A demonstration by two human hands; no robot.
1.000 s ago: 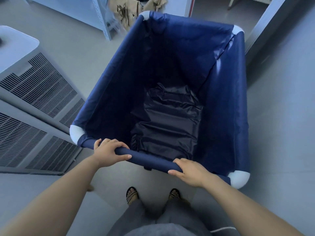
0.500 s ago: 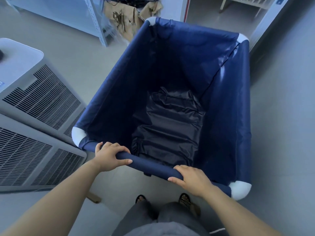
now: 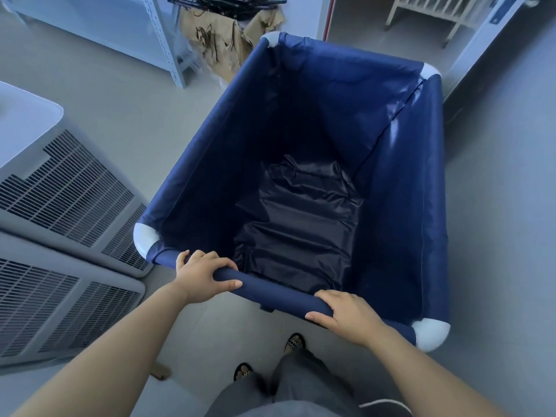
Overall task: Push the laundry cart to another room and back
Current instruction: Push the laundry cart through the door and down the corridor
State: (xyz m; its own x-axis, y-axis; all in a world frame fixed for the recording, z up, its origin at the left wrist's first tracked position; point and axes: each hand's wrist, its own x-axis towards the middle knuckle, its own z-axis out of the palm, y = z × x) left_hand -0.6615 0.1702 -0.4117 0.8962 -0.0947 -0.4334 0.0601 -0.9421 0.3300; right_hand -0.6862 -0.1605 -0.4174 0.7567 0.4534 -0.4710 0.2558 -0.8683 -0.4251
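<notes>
From the head camera I look straight down into the laundry cart, a deep navy fabric bin with white corner caps. It stands on the grey floor directly in front of me. Crumpled dark fabric lies in its bottom.

My left hand is wrapped over the near rail close to the left corner, fingers curled over the top and thumb along the near side. My right hand grips the same rail toward the right corner, with the thumb underneath. Both hands hold the rail, with a bare stretch of it between them.

Two grey units with slatted grilles sit just beside the cart's left side. Beyond the far left corner are a pale metal shelf frame and some torn brown material. Past the far right corner a doorway opens, with a light wooden rack visible through it.

Below the rail I see my sandalled feet and grey trousers.
</notes>
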